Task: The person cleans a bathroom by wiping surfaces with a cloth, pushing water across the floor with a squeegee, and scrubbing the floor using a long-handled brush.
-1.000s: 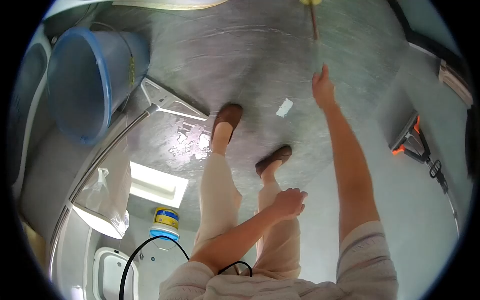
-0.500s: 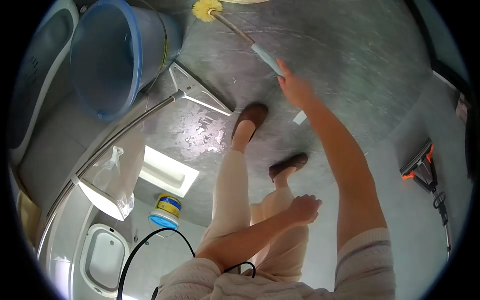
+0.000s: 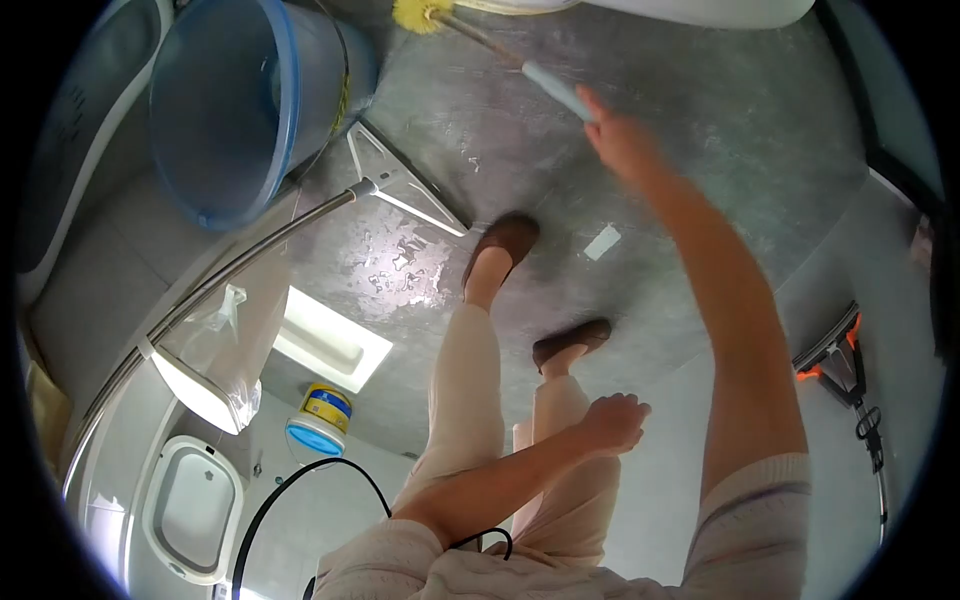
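Note:
My right hand (image 3: 625, 145) is closed around the pale blue-grey grip of a long-handled scrub brush (image 3: 555, 88), its arm stretched forward over the grey floor. The brush's round yellow bristle head (image 3: 421, 13) is at the top edge of the view, low by a white rounded fixture. Across my lap, my left hand (image 3: 615, 425) is curled into a fist above my thigh, and nothing shows in it. A small white rectangular piece (image 3: 602, 242) lies on the floor between my right forearm and my shoes.
A blue bucket (image 3: 290, 100) and a white floor squeegee (image 3: 415, 185) with a metal pole stand at left. Below them are a clear plastic bag (image 3: 225, 320), a yellow-blue tub (image 3: 325, 415) and a white basin (image 3: 192, 508). An orange-black squeegee (image 3: 840, 365) leans at right. Wet patches mark the floor.
My right hand and the brush have moved to the right and slightly up in the view. More of the white fixture shows at the top. My left hand has stayed nearly still.

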`<state>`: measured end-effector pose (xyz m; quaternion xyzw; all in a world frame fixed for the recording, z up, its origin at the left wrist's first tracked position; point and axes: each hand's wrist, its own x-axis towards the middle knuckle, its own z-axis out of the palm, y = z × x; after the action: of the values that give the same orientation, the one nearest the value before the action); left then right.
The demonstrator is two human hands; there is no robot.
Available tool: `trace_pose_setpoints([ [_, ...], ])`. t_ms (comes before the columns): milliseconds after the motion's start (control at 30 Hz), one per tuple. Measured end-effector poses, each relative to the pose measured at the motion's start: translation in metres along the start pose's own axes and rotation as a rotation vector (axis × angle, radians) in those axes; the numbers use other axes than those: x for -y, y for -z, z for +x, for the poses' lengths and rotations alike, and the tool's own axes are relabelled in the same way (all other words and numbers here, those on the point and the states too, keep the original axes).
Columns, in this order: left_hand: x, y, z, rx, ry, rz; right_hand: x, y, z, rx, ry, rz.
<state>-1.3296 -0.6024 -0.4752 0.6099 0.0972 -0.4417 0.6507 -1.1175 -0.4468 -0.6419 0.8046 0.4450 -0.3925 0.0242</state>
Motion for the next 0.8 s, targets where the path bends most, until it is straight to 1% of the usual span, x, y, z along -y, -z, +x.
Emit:
trace_pose_setpoints([
  [33, 0.000, 0.000, -0.002, -0.008, -0.006, -0.001, -0.006, 0.015, -0.004, 0.029, -0.032, 0.016],
  [100, -0.002, 0.003, -0.005, -0.032, -0.031, -0.015, -0.046, 0.043, -0.016, 0.092, -0.091, 0.029],
  [167, -0.006, 0.005, -0.003, -0.028, -0.038, -0.059, -0.108, 0.048, -0.035, 0.056, -0.065, -0.126],
  [267, -0.010, 0.008, -0.002, -0.089, -0.058, -0.097, -0.081, 0.077, -0.036, 0.173, -0.208, -0.192],
  [367, -0.012, 0.017, 0.002, -0.134, -0.065, -0.093, -0.037, 0.043, 0.027, -0.021, 0.084, -0.156],
  [467, -0.013, 0.023, 0.002, -0.172, -0.060, -0.088, -0.024, 0.038, 0.032, 0.004, 0.105, 0.091],
  [533, -0.016, 0.032, 0.000, -0.189, -0.073, -0.103, -0.087, 0.042, -0.011, -0.009, 0.040, -0.018],
  [600, -0.021, 0.039, -0.004, -0.183, -0.082, -0.145, -0.130, 0.064, -0.062, 0.130, -0.156, -0.073],
  [700, -0.023, 0.037, -0.002, -0.198, -0.101, -0.173, -0.106, 0.061, -0.054, 0.142, -0.190, -0.089],
  [767, -0.021, 0.037, 0.004, -0.201, -0.078, -0.163, -0.044, 0.055, -0.004, 0.104, -0.025, 0.011],
  [800, -0.019, 0.036, 0.005, -0.194, -0.061, -0.153, -0.015, 0.043, 0.026, 0.051, 0.054, 0.072],
])
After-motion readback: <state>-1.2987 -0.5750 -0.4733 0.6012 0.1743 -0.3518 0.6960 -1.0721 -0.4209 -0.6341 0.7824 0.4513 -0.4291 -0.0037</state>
